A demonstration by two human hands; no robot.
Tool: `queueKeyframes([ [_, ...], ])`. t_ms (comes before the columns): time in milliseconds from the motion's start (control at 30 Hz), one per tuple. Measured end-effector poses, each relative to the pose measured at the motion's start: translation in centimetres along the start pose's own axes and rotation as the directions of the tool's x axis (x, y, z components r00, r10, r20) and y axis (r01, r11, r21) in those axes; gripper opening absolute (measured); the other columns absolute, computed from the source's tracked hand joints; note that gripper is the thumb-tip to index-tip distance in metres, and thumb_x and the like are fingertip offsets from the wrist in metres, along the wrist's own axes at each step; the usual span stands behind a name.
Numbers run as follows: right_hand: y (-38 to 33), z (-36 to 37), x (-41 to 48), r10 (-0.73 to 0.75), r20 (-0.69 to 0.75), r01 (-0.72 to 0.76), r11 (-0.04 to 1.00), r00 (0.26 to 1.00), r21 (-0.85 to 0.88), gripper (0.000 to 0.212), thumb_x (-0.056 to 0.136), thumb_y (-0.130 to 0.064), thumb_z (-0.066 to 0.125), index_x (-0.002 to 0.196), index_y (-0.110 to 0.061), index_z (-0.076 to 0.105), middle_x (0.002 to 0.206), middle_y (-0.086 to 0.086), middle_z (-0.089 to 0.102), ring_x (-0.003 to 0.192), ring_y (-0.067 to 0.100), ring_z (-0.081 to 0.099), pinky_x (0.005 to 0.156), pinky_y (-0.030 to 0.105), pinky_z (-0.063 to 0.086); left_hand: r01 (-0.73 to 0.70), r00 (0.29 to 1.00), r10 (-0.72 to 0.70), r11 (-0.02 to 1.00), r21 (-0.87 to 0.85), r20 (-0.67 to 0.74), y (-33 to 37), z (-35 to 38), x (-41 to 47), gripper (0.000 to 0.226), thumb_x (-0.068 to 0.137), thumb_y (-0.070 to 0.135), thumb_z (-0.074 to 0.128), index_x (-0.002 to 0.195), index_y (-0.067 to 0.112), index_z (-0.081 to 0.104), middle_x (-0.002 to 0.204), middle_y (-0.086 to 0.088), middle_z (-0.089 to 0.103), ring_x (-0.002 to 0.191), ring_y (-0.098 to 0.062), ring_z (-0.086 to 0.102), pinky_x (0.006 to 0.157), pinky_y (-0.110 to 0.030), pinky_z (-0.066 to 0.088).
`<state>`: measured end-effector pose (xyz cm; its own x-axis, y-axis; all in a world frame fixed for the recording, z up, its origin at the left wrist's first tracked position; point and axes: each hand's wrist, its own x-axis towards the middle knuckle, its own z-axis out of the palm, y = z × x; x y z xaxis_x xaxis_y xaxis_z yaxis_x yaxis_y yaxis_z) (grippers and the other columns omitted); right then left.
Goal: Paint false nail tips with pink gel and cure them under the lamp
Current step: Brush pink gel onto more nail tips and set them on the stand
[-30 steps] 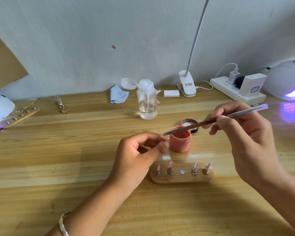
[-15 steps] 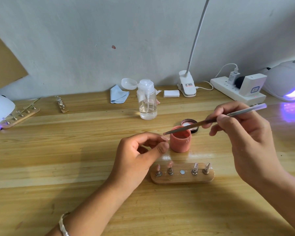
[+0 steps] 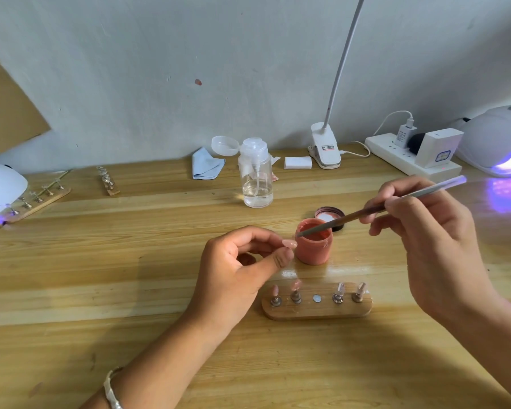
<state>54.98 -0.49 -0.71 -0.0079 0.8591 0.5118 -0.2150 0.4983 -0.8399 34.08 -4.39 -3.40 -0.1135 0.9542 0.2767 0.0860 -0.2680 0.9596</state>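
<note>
**A:** While your left hand (image 3: 236, 270) pinches a pink nail tip (image 3: 289, 243) between thumb and forefinger at the middle of the frame, where does the brush sit?

**B:** Your right hand (image 3: 425, 231), right of centre, grips the brush (image 3: 351, 218) with curled fingers. The handle slants up toward the right. The bristle end reaches the left rim of the open pink gel jar (image 3: 314, 246), just beside the nail tip. Whether the bristles touch the tip or the gel, I cannot tell.

**A:** And the jar itself?

**B:** It stands upright on the wooden table (image 3: 101, 261), just right of your left thumb. Its dark lid (image 3: 329, 215) lies just behind it.

**A:** What about the holder?

**B:** The wooden holder (image 3: 316, 311) lies below the jar, in the lower middle of the frame. Two pink tips (image 3: 275, 290) stand on its left pegs and two clear tips (image 3: 340, 289) on its right pegs. A bare metal disc (image 3: 316, 298) sits between them.

**A:** The lamps?

**B:** One curing lamp (image 3: 496, 137) glows violet at the right edge. Another small lamp (image 3: 0, 184) glows at the left edge, with one end of a second holder (image 3: 39, 199) at its mouth. A pump bottle (image 3: 255, 175) stands behind the jar in the upper middle, near a blue cloth (image 3: 207, 166).
</note>
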Motion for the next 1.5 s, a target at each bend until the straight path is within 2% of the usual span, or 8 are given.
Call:
queueKeyframes([
  [100, 0.02, 0.23, -0.27, -0.025, 0.063, 0.026, 1.0, 0.998, -0.015, 0.006, 0.081, -0.022, 0.059, 0.08, -0.019, 0.065, 0.073, -0.002, 0.068, 0.072, 0.016, 0.065, 0.064, 0.023, 0.049, 0.0, 1.0, 0.001, 1.0, 0.016, -0.012, -0.01, 0.01, 0.03, 0.021, 0.066, 0.026, 0.084, 0.081, 0.014, 0.075, 0.085, -0.006, 0.077, 0.079, -0.024, 0.069, 0.07, -0.035, 0.058],
  [200, 0.03, 0.25, -0.2, -0.02, 0.034, 0.022, 0.999, 0.999, -0.037, 0.011, 0.077, -0.027, 0.058, 0.079, -0.019, 0.064, 0.07, -0.003, 0.068, 0.07, 0.014, 0.064, 0.063, 0.022, 0.048, -0.004, 1.0, 0.004, 1.0, 0.009, -0.011, -0.03, 0.0, 0.05, 0.018, 0.067, 0.021, 0.085, 0.08, 0.013, 0.075, 0.082, -0.006, 0.076, 0.074, -0.019, 0.067, 0.061, -0.025, 0.056],
  [333, 0.11, -0.19, 0.3, -0.004, -0.055, 0.001, 0.998, 0.999, -0.055, 0.019, 0.077, -0.017, 0.058, 0.067, -0.029, 0.068, 0.065, -0.004, 0.065, 0.065, 0.013, 0.061, 0.061, 0.022, 0.047, -0.028, 1.0, 0.028, 0.999, 0.04, -0.014, 0.06, 0.02, 0.09, 0.019, 0.067, 0.024, 0.085, 0.08, 0.015, 0.075, 0.08, -0.004, 0.076, 0.073, -0.014, 0.067, 0.062, -0.023, 0.054],
  [567, 0.09, 0.18, -0.26, -0.027, 0.063, 0.029, 0.999, 0.998, -0.033, 0.008, 0.08, -0.022, 0.058, 0.081, -0.015, 0.063, 0.071, -0.004, 0.068, 0.069, 0.014, 0.065, 0.062, 0.023, 0.048, -0.007, 1.0, 0.009, 0.999, 0.042, -0.028, 0.42, 0.22, -0.11, 0.024, 0.064, 0.028, 0.086, 0.077, 0.015, 0.071, 0.075, 0.0, 0.074, 0.061, -0.01, 0.057, 0.058, -0.052, 0.051],
  [833, 0.0, -0.09, 0.04, -0.04, -0.07, 0.033, 0.995, 0.997, -0.092, 0.01, 0.08, -0.009, 0.053, 0.076, -0.013, 0.061, 0.065, -0.005, 0.066, 0.063, 0.01, 0.061, 0.062, 0.021, 0.047, -0.007, 0.999, 0.008, 0.999, 0.032, -0.036, 0.37, 0.22, -0.11, 0.035, 0.064, 0.029, 0.086, 0.07, 0.013, 0.055, 0.081, -0.002, 0.077, 0.069, -0.019, 0.059, 0.067, -0.049, 0.048],
  [1033, -0.19, 0.46, -0.47, -0.061, 0.058, 0.064, 0.996, 0.996, -0.064, 0.01, 0.079, -0.019, 0.057, 0.081, -0.01, 0.061, 0.071, -0.002, 0.069, 0.067, 0.011, 0.063, 0.064, 0.022, 0.048, -0.003, 1.0, 0.003, 1.0, 0.011, -0.022, 0.16, 0.11, -0.07, 0.035, 0.065, 0.027, 0.086, 0.068, 0.016, 0.053, 0.081, -0.002, 0.077, 0.066, -0.019, 0.053, 0.066, -0.041, 0.041],
  [1267, -0.14, 0.07, -0.09, -0.055, -0.049, 0.05, 0.993, 0.997, -0.109, 0.009, 0.08, -0.009, 0.053, 0.077, -0.012, 0.06, 0.066, -0.006, 0.067, 0.064, 0.008, 0.061, 0.063, 0.019, 0.047, 0.007, 0.999, -0.007, 1.0, 0.008, -0.038, 0.5, 0.11, -0.12, 0.036, 0.064, 0.031, 0.086, 0.068, 0.016, 0.054, 0.083, -0.005, 0.077, 0.073, -0.028, 0.056, 0.067, -0.058, 0.051],
  [1500, -0.07, 0.37, -0.6, -0.096, 0.06, 0.101, 0.991, 0.994, -0.086, 0.009, 0.082, -0.021, 0.055, 0.081, -0.018, 0.063, 0.074, -0.002, 0.071, 0.069, 0.01, 0.064, 0.066, 0.022, 0.049, 0.024, 0.999, -0.023, 0.999, 0.023, -0.03, 0.58, 0.18, -0.18, 0.034, 0.067, 0.025, 0.087, 0.069, 0.016, 0.055, 0.082, -0.003, 0.077, 0.061, -0.011, 0.054, 0.062, -0.055, 0.046],
])
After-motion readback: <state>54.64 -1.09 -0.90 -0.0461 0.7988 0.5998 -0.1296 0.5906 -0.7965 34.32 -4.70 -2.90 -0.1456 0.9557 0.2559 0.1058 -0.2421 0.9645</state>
